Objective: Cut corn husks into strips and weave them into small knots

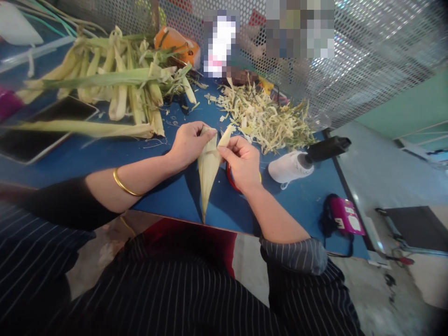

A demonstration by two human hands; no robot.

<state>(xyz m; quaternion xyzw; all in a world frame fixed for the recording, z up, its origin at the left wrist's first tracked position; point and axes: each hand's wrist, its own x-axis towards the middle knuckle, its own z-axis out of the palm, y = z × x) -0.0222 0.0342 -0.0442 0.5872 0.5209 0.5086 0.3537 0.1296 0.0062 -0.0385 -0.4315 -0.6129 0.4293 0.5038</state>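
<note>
A pale green corn husk (209, 175) hangs between my hands with its pointed tip down, near the table's front edge. My left hand (192, 142) is closed on the husk's upper left side, thumb pressed against the fingers. With thumb and fingers pinched, my right hand (243, 163) grips the upper right part, where a strip of husk folds outward. Under my right hand shows part of a red ring-shaped thing (230, 177), mostly hidden. Just behind the hands lies a heap of shredded husk strips (269, 119).
Bundled corn husks (119, 88) lie at the back left, beside a dark flat panel (49, 121). An orange packet (178, 46) stands behind them. At right are a white bottle with black nozzle (289, 167) and a magenta box (346, 215). Perforated metal mesh (371, 42) borders the blue table (168, 196).
</note>
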